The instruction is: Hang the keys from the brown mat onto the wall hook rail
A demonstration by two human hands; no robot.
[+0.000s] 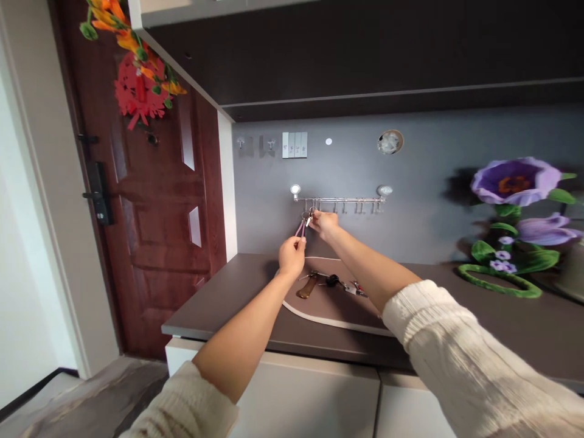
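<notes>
A steel hook rail [347, 200] is fixed to the grey wall above a dark counter. My right hand [325, 224] is raised to the rail's left end, its fingers pinched on a key ring [308, 215] at the first hook. Just below, my left hand [292, 255] is closed on the pink strap [300, 229] that hangs from that ring. On the counter under my hands lies a brown mat [314, 310] with a pale rim, holding more keys [335, 281] and a brown leather fob [308, 286].
A dark red door [150, 201] with a black handle stands at the left, decorated with red and orange ornaments. Light switches [294, 145] and two small hooks sit higher on the wall. Large purple fabric flowers [515, 182] stand on the counter's right side. White cabinets are below.
</notes>
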